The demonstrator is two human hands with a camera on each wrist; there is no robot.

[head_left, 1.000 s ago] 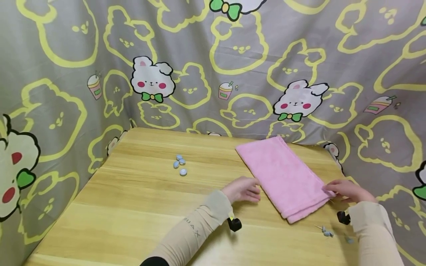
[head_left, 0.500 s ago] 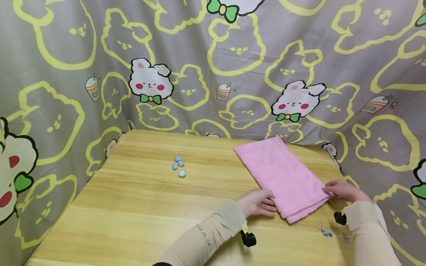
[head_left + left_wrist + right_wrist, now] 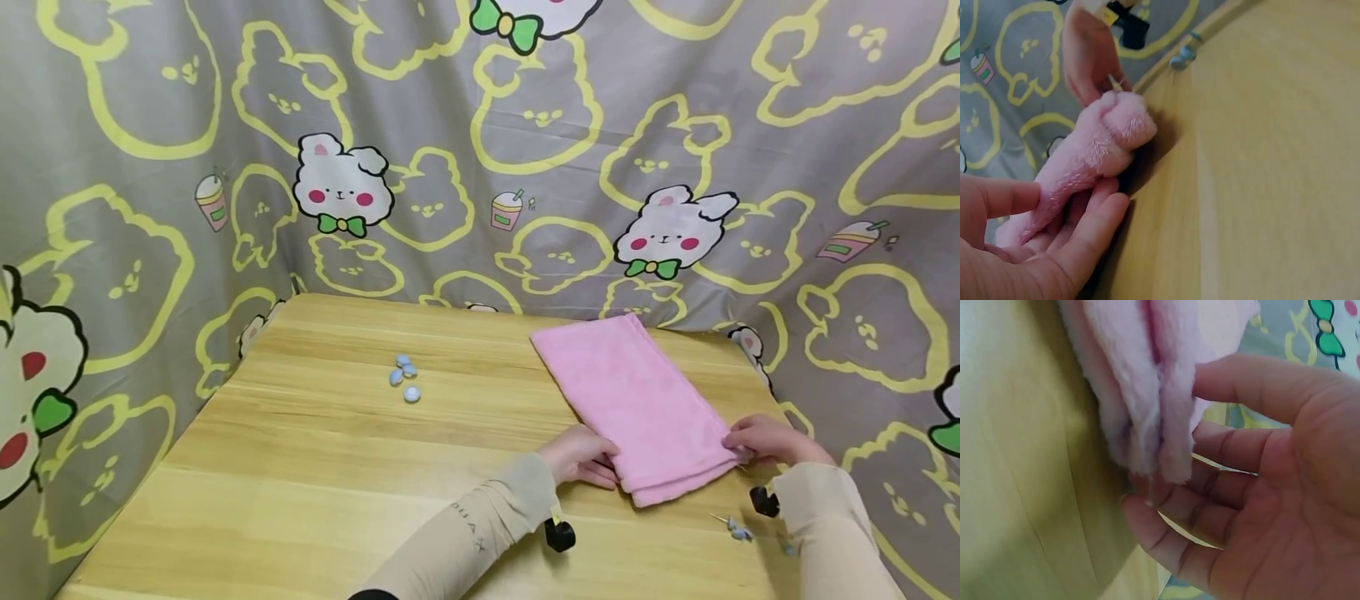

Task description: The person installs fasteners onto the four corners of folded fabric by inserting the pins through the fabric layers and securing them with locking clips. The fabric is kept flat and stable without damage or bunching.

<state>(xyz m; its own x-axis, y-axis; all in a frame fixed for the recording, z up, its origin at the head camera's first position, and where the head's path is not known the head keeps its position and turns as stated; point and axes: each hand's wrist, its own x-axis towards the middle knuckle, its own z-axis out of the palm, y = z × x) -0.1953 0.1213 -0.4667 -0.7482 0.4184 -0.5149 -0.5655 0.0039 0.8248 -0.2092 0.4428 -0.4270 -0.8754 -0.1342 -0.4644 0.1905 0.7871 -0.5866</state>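
Observation:
A folded pink towel (image 3: 637, 400), plush and layered, lies slanted on the right half of the wooden table. My left hand (image 3: 579, 457) grips its left side near the front end; in the left wrist view the thumb (image 3: 1013, 197) is on top and the other fingers are underneath. At the opposite front corner my right hand (image 3: 776, 440) pinches the towel's edge. The right wrist view shows several stacked folds (image 3: 1147, 425) between thumb and fingers, and a loose thread hanging below them. That end of the towel is slightly raised in the left wrist view.
Several small pale-blue rounded pieces (image 3: 403, 371) lie at the table's left middle. More blue pieces (image 3: 739, 530), one with a thin pointed spike, lie near the right forearm. A patterned grey curtain (image 3: 435, 150) surrounds the wooden table (image 3: 300, 467).
My left hand has moved right to the towel and taken hold of its left side. My right hand stays at its corner. The towel's front end has shifted slightly left.

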